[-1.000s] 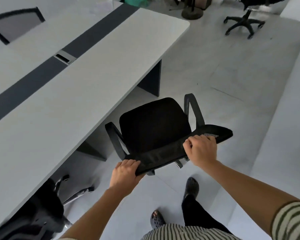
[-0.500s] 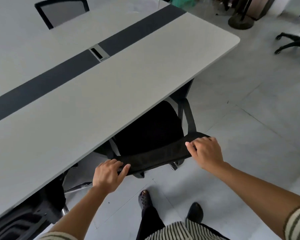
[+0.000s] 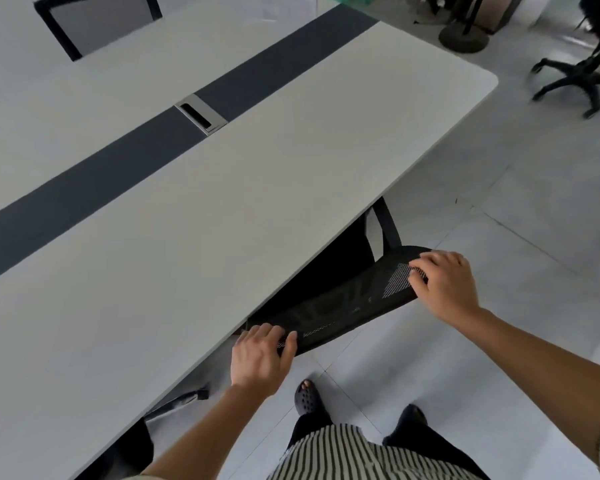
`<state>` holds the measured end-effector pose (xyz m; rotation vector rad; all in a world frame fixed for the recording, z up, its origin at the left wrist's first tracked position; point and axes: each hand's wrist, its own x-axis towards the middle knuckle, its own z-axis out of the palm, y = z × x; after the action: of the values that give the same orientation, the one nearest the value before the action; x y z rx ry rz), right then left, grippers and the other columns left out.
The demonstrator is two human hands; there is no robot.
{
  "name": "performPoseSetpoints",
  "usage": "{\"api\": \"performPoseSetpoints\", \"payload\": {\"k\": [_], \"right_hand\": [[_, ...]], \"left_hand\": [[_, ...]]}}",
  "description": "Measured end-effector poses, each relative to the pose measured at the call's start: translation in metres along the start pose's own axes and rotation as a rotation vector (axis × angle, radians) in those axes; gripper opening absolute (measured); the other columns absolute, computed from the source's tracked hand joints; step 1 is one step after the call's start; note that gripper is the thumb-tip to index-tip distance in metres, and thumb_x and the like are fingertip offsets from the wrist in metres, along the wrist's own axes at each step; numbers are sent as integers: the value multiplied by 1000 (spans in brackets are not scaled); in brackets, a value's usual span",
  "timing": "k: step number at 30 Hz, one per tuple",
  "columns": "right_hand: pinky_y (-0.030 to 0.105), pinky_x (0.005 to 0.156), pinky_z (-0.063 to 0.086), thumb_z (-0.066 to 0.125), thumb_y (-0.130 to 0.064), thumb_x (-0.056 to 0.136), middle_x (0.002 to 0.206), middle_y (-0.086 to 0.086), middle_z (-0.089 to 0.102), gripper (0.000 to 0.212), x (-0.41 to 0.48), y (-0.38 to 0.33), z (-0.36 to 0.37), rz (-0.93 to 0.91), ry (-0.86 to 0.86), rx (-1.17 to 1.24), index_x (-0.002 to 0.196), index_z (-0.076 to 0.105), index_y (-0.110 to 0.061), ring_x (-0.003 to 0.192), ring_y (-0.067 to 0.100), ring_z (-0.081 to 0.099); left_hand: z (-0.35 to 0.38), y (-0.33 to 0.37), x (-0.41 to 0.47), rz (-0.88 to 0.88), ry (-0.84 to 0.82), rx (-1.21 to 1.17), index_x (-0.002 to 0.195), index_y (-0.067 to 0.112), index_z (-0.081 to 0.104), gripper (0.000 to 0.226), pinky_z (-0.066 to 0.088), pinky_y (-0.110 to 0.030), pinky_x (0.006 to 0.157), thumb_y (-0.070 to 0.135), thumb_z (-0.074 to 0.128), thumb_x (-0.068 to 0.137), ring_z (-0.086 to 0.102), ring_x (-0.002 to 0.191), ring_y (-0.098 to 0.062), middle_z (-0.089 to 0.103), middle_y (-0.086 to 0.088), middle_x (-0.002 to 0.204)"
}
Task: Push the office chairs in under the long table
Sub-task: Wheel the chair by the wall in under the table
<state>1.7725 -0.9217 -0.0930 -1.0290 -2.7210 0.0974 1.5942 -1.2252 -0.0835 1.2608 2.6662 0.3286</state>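
Observation:
A black mesh office chair [image 3: 343, 308] stands tucked against the near edge of the long white table [image 3: 222, 209]. Its seat is hidden under the tabletop; only the top of the backrest and one armrest [image 3: 387, 225] show. My left hand [image 3: 260, 358] grips the left end of the backrest top, fingers curled over it. My right hand [image 3: 444, 285] grips the right end the same way. A dark stripe [image 3: 94, 181] with a metal cable port [image 3: 201, 114] runs along the table's middle.
Another chair's base [image 3: 174, 403] pokes out under the table at lower left. A mesh chair back [image 3: 97, 22] rises behind the far side. A loose black chair [image 3: 582, 77] and a round stand base [image 3: 465, 38] sit on the grey tiled floor at upper right. My feet stand below.
The chair rolled forward from open floor until its seat went under the tabletop. Both hands kept hold of the backrest and I stepped after it.

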Motion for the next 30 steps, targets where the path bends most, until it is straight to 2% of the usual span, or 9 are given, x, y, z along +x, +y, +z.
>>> {"api": "performPoseSetpoints", "payload": {"k": [4, 6, 8, 11, 15, 20, 23, 26, 30], "right_hand": [[47, 95, 42, 48, -41, 85, 93, 8, 73, 38, 14, -13, -6, 118, -7, 148, 96, 71, -12, 88, 31, 65], [47, 101, 35, 50, -41, 87, 85, 2, 73, 34, 19, -22, -6, 162, -16, 172, 87, 72, -14, 82, 25, 66], [46, 100, 33, 48, -41, 87, 73, -1, 72, 38, 25, -24, -2, 177, 4, 127, 73, 71, -15, 74, 23, 65], [44, 94, 33, 40, -40, 89, 62, 0, 68, 46, 50, -19, 1, 124, 19, 72, 60, 66, -14, 69, 26, 63], [39, 91, 29, 31, -43, 87, 57, 2, 65, 52, 103, -1, 4, 24, -29, 51, 54, 59, -15, 67, 29, 61], [41, 86, 35, 23, -43, 85, 50, -3, 44, 45, 147, 20, 3, -120, -93, 55, 47, 35, -23, 60, 29, 55], [40, 84, 34, 24, -41, 86, 52, -1, 52, 48, 155, 28, 8, -157, -84, 75, 49, 46, -20, 60, 28, 55], [39, 81, 34, 28, -41, 86, 56, 4, 62, 52, 155, 30, 12, -188, -98, 81, 55, 61, -15, 59, 29, 58], [38, 83, 32, 30, -46, 83, 62, 1, 65, 50, 144, 38, 7, -241, -217, 109, 62, 66, -18, 64, 26, 59]], "left_hand": [[-4, 9, 10, -9, -30, -25, 79, 23, 65, 53, 47, -31, 68, 55, 24, 89, 59, 70, -16, 63, 6, 73], [-5, 14, 14, -26, -27, -30, 81, 23, 65, 56, 48, -31, 71, 56, 21, 89, 59, 73, -16, 64, 6, 76], [-7, 20, 18, -43, -24, -41, 81, 22, 65, 55, 48, -31, 72, 56, 22, 89, 59, 73, -16, 64, 5, 75], [-9, 31, 28, -92, -24, -65, 80, 22, 64, 55, 47, -31, 73, 56, 22, 89, 59, 74, -16, 63, 5, 75], [-7, 60, 48, -177, -3, -118, 72, 19, 62, 52, 47, -34, 69, 52, 25, 90, 59, 70, -20, 62, 1, 71], [-3, 94, 71, -242, 47, -111, 62, 17, 58, 48, 42, -31, 57, 47, 34, 90, 58, 60, -21, 59, 1, 60], [0, 95, 79, -264, 84, -90, 61, 16, 57, 48, 36, -28, 51, 46, 34, 89, 57, 56, -21, 58, 1, 57], [4, 97, 74, -304, 105, -73, 65, 15, 59, 50, 40, -31, 49, 48, 30, 89, 57, 59, -22, 59, 1, 61], [4, 110, 63, -380, 7, -85, 72, 17, 58, 52, 45, -33, 55, 51, 22, 88, 56, 69, -18, 59, 2, 72]]}}
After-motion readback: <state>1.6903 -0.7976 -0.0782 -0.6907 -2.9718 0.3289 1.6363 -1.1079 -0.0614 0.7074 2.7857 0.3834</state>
